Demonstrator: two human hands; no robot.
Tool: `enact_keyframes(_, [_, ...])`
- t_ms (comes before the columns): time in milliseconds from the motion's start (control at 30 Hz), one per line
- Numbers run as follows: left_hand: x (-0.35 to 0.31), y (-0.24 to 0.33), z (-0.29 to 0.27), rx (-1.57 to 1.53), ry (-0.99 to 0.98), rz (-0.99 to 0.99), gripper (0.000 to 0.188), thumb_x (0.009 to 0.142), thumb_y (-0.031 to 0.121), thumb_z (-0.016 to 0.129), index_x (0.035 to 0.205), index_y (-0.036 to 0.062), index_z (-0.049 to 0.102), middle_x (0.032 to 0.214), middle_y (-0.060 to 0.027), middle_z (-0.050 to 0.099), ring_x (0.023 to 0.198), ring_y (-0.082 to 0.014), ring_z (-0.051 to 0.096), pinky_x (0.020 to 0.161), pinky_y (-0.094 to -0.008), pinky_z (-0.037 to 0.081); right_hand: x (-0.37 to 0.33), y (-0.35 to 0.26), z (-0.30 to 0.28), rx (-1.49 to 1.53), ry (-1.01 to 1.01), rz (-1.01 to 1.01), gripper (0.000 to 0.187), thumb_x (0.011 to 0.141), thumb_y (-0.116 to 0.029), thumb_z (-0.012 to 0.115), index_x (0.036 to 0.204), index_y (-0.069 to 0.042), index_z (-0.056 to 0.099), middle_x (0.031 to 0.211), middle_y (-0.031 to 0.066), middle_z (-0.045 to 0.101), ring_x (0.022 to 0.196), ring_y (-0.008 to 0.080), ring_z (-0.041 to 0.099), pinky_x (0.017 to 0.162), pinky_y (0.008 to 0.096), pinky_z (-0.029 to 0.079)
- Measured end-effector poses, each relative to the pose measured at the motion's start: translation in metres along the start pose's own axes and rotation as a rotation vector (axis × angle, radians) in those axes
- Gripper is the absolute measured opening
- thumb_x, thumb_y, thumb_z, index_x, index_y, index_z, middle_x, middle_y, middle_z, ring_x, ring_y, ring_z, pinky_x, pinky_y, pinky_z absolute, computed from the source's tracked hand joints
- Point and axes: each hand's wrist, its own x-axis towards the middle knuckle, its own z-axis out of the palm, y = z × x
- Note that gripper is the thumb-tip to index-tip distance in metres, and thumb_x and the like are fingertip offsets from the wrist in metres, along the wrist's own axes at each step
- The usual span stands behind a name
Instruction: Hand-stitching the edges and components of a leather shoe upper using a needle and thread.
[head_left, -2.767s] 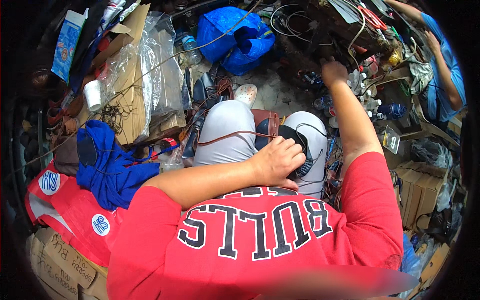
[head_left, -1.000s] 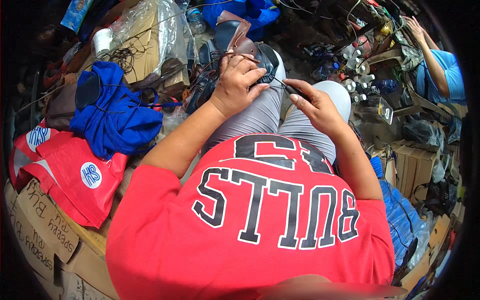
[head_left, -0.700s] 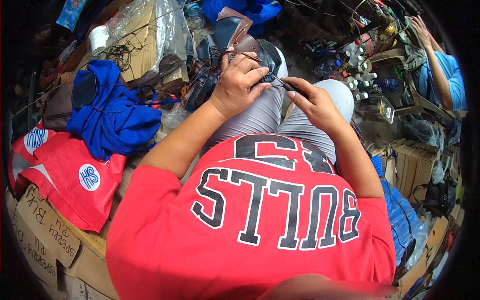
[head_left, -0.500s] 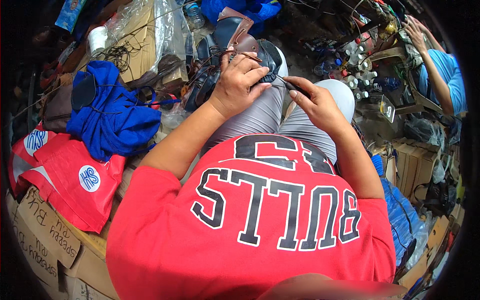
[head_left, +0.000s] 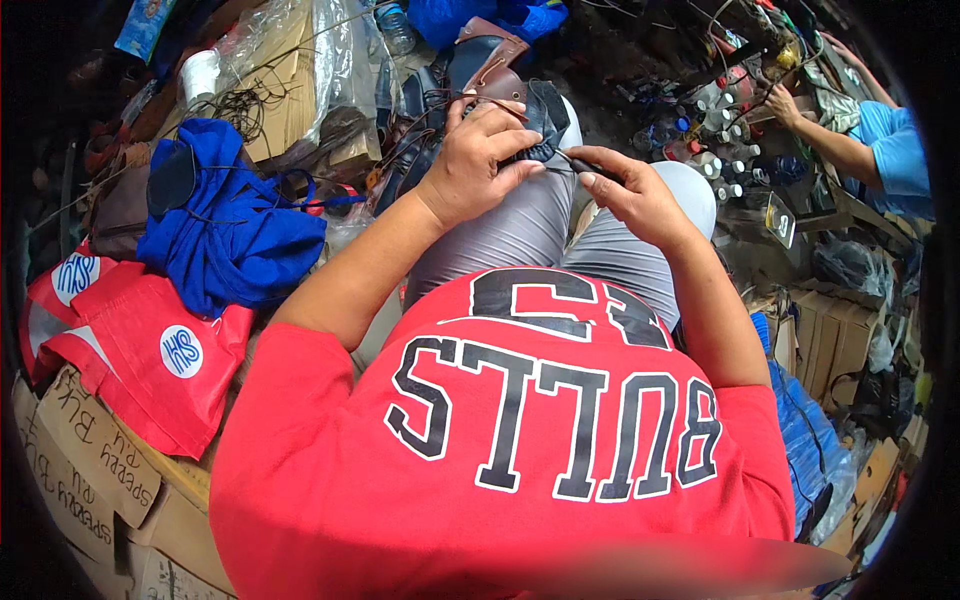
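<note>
At my left knee (head_left: 560, 130), brown-and-black shoe (head_left: 500, 82) clamped in my left hand (head_left: 480, 158); my right hand (head_left: 635, 198), apart from it, pinches a dark-handled tool (head_left: 581, 166), thin shaft toward the shoe's edge.

A dark, brown-panelled shoe (head_left: 503, 86) lies at the left knee (head_left: 573, 130); a slim, dark-handled tool (head_left: 582, 167) points at its edge.
</note>
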Motion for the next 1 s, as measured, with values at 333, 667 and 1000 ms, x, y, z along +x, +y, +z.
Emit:
enact_keyframes(333, [0.048,0.014,0.006,0.215,0.142,0.039,0.022,0.081,0.026,0.065,0.086,0.0049,0.063,0.085,-0.0089,0.059,0.088,-0.0261,0.055,0.079,-0.0386,0.036,0.018,0.007,0.006,-0.549,0.552,-0.65,0.035,0.087,-0.016,0.059,0.122,-0.012,0.052,0.098,0.017,0.061,0.083,0.0352,0.062,0.07,0.0397,0.05])
enact_keyframes(667, [0.11,0.007,0.035,0.466,-0.141,-0.275,0.037,0.088,0.035,0.053,0.076,0.0029,0.065,0.08,-0.017,0.066,0.073,-0.0327,0.066,0.067,-0.043,0.053,0.058,-0.019,-0.008,-0.932,0.649,-0.182,0.034,0.093,-0.032,0.046,0.122,-0.015,0.048,0.095,0.0223,0.062,0.084,0.04,0.063,0.075,0.0486,0.05])
enact_keyframes(1000, [0.109,0.011,0.016,0.324,-0.202,-0.337,0.043,0.085,0.041,0.055,0.081,0.0012,0.068,0.087,-0.0189,0.067,0.081,-0.0359,0.065,0.073,-0.0416,0.052,0.065,-0.02,-0.025,-0.813,0.525,-0.23,0.033,0.092,-0.032,0.047,0.117,-0.01,0.051,0.102,0.0206,0.062,0.099,0.038,0.059,0.084,0.0451,0.047])
